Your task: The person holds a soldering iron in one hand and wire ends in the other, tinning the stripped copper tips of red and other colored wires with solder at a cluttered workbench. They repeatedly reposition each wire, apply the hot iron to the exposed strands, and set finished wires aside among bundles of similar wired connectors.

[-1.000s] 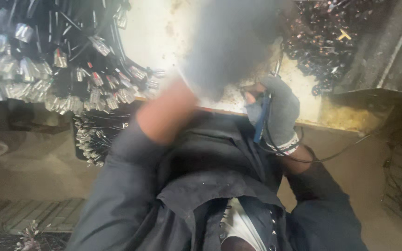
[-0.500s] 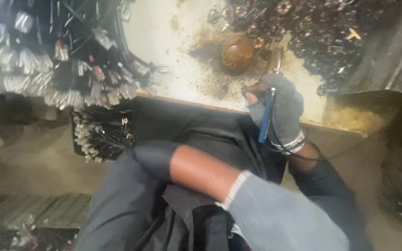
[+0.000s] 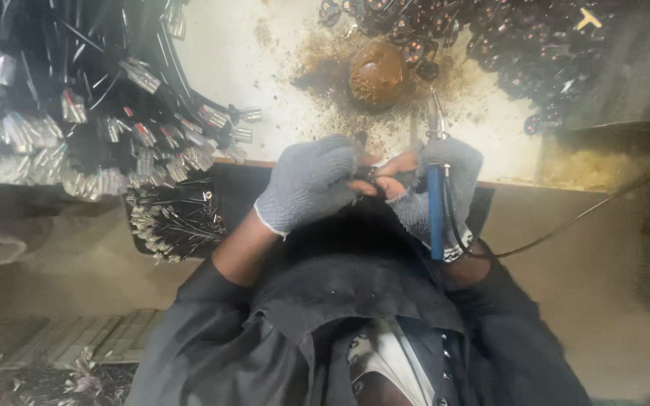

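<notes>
My left hand (image 3: 308, 184), in a grey fingerless glove, is closed with its fingertips pinching a small dark part (image 3: 370, 179) at the bench's near edge. My right hand (image 3: 439, 197), gloved the same way, touches the left fingertips and grips a blue-handled soldering iron (image 3: 435, 210). The iron's metal tip (image 3: 435, 120) points away from me over the stained white bench top (image 3: 280, 60). A black cord (image 3: 566, 225) runs from the iron off to the right. What exactly the small part is stays hidden between the fingers.
A brown round lump (image 3: 376, 74) sits in a brown stain just beyond the hands. A heap of small dark parts (image 3: 490, 37) fills the far right. Bundles of black wires with metal ends (image 3: 77, 128) lie at the left, more in a black tray (image 3: 174, 222).
My left hand swung down past my chest, then came back up to meet the right hand at the bench edge. The right hand with the iron stayed put.
</notes>
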Available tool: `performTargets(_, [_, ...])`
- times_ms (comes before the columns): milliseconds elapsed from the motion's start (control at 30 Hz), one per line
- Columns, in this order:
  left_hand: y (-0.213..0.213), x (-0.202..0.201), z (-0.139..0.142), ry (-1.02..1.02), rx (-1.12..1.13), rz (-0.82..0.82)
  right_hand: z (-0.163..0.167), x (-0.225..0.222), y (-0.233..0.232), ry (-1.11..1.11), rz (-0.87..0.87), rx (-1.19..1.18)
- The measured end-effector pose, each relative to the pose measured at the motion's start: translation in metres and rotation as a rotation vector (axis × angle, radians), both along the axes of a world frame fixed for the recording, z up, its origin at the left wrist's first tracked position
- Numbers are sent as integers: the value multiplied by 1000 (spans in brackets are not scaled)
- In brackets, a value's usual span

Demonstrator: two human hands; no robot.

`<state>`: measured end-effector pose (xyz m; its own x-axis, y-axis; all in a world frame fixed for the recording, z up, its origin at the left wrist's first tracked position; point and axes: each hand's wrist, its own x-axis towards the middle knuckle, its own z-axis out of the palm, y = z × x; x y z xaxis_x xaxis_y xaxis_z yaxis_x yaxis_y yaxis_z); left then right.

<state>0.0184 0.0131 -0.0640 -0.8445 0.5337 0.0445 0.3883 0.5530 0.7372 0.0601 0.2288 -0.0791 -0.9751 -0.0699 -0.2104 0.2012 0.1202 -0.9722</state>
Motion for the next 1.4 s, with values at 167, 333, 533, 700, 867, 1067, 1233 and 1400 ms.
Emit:
performTargets(167, [4,-7,1,18,-120,-112,-16,4,9,-50,163,-163])
performTargets(333, [7,-6,0,-78,-151,-19,-21,8,5,38,60,-158])
performTargets(533, [10,-6,-3,21,-135,-40,-23,13,5,111,10,-20])
performTargets(700, [17,-7,1,-19,-207,52,-12,10,3,138,27,19])
performTargets(867, [5,-10,4,-95,-72,89,22,8,4,208,24,166])
performTargets(1067, [-12,-12,6,125,105,170,33,-16,-6,299,110,298])
performTargets(1233, [-4,-15,8,115,-155,78,36,-34,-17,446,-69,331])
performTargets(1400, [1,-20,12,161,-154,94,39,-9,5,180,48,255])
